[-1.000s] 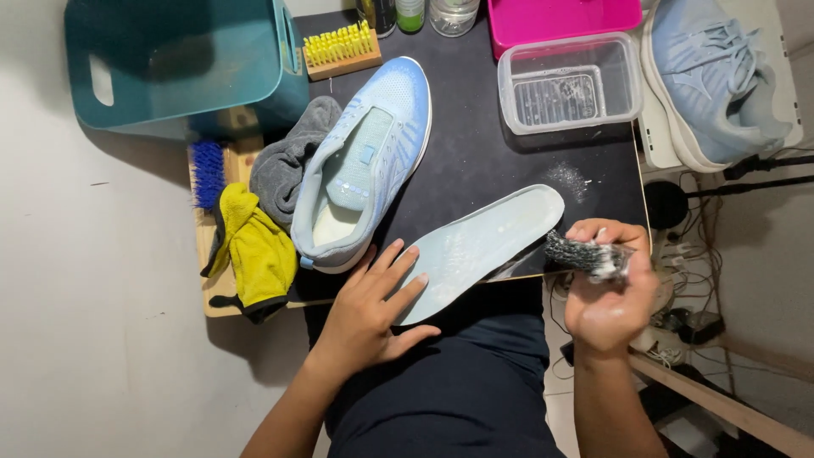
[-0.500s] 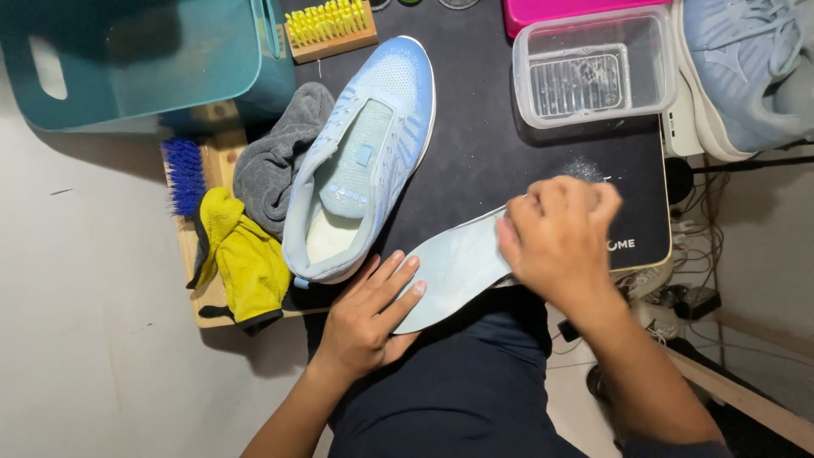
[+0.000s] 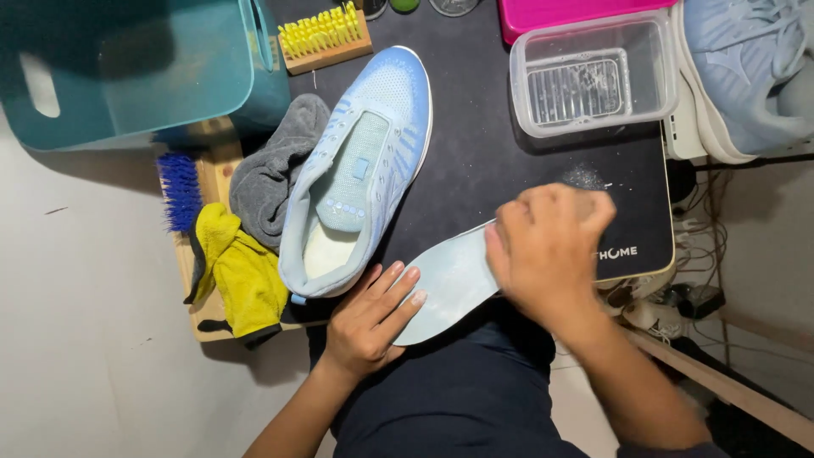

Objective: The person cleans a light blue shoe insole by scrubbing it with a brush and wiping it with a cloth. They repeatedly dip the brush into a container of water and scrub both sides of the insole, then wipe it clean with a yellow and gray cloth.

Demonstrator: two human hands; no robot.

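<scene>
We see pale blue insole (image 3: 449, 284) lying across table's near edge, on black mat (image 3: 492, 161). Left hand (image 3: 369, 318) open, fingers spread flat, pinning insole's heel end. Right hand (image 3: 547, 250) curled shut over insole's other end; what it grips we cannot tell. Light blue sneaker (image 3: 360, 174) just beyond left hand. Grey cloth (image 3: 271, 174), yellow cloth (image 3: 242, 271), blue brush (image 3: 178, 191) along left edge. Clear tub (image 3: 593, 76) toward far right corner.
</scene>
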